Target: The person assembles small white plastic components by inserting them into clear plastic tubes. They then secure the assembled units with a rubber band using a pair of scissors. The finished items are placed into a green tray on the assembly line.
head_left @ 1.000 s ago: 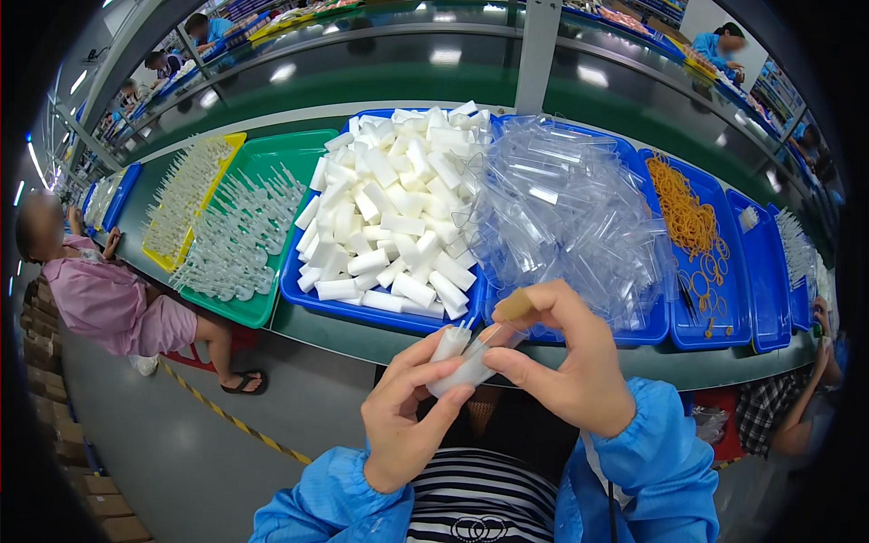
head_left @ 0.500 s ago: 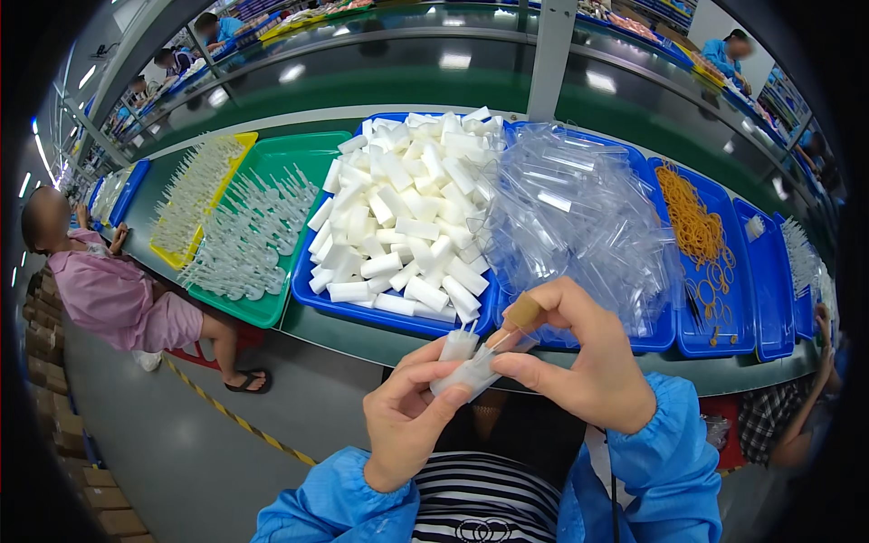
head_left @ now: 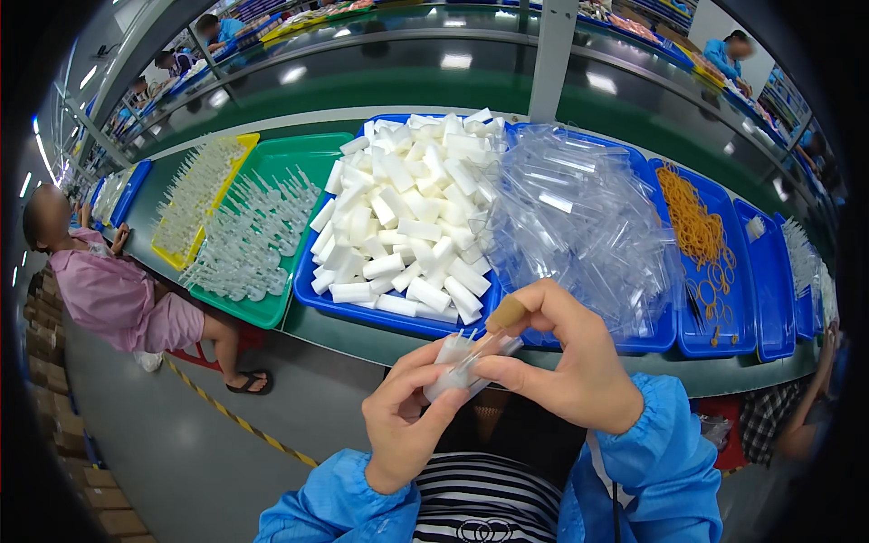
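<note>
Hands at work: my left hand [head_left: 407, 425] grips a white foam block [head_left: 450, 376]; my right hand [head_left: 566, 366] pinches a clear sleeve [head_left: 489, 348] half over it; blue tray [head_left: 362, 309] of blocks remains heaped.

A factory assembly line: long green conveyor belt [head_left: 380, 100]; parts-filled blue trays [head_left: 769, 281] (seated workers alongside)

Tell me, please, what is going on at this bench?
A seated person in blue sleeves holds a small white tube in the left hand, while the right hand pinches a clear sleeve against it. Ahead, a blue tray holds piled white tubes, beside heaped clear sleeves and rubber bands.
</note>
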{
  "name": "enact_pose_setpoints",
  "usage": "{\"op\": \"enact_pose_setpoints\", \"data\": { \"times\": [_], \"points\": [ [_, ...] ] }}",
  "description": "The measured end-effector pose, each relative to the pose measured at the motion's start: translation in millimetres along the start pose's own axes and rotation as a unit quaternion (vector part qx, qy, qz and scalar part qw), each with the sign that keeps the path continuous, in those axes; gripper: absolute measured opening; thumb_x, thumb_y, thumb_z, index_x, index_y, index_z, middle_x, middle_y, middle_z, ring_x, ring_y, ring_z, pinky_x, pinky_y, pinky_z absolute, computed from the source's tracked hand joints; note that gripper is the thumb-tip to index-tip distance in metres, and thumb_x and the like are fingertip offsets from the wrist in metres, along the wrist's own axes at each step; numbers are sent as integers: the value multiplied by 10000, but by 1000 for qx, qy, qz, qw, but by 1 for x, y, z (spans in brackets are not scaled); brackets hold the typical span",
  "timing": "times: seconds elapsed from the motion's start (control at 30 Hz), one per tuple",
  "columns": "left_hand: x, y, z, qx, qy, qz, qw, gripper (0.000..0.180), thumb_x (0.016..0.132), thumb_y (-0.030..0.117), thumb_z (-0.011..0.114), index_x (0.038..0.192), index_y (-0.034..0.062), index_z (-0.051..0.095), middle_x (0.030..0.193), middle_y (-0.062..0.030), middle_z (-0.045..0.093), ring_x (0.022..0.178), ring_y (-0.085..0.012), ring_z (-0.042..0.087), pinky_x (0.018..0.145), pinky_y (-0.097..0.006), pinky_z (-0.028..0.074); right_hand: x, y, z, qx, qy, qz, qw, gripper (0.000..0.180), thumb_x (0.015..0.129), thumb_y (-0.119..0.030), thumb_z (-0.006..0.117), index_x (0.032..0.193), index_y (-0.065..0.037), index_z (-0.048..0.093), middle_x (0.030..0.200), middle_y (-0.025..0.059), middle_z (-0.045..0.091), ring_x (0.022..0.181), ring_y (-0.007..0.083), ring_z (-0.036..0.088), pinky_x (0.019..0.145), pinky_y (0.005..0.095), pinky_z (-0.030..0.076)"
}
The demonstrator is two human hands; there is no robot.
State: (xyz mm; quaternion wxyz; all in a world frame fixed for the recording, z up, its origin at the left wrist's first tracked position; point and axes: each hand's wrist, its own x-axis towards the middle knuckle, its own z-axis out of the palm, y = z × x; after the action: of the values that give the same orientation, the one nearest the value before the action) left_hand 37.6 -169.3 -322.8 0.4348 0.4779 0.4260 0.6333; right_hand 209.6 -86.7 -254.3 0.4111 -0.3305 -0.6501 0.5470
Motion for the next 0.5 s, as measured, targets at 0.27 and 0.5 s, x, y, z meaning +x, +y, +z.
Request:
{"op": "enact_pose_setpoints", "data": {
  "times": [0.27,0.5],
  "points": [
    [-1,4,4,7,11,-24,1000,253,876,-51,690,1126,-68,656,1302,-228,576,1144,-265,610,947,-355,526,-6,9,0,-226,15,-179,957,329,751,-114,809,999,-57,599,949,68,644,898,241,608,811,360,410],
    [-1,3,-4,161,-8,47,986,256,868,-21,709,1122,-44,688,1305,-210,581,1125,-245,625,931,-337,533,-3,7,-1,-203,3,-121,972,313,763,-133,804,984,-52,596,951,65,642,903,241,615,812,359,414]
  ]
}}
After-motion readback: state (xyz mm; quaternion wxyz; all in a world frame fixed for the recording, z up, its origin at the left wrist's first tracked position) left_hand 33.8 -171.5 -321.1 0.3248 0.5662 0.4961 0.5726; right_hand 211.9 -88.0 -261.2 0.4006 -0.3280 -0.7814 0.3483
